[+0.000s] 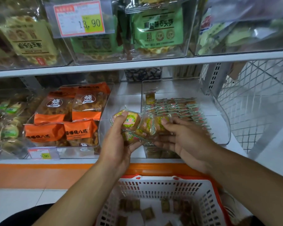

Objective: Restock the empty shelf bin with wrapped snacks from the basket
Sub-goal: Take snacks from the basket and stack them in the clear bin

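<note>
Your two hands hold wrapped snacks in front of the clear shelf bin.

To the left of your fingers sits a clear box of orange packs (pixel 67 118). Your left hand (pixel 116 139) has its fingers curled around a small bunch of wrapped snacks (pixel 131 122), with the thumb on top. Just right of those fingers, your right hand (pixel 185 137) holds more snacks (pixel 151 123), fingers bent under them and thumb on top. The two bunches touch. Behind your right fingers is the shelf bin (pixel 219 105), with rows of small packs (pixel 175 106) lying in it. Below your fingers is the white basket (pixel 162 190) with an orange rim. A few snacks lie at its bottom (pixel 147 212).
</note>
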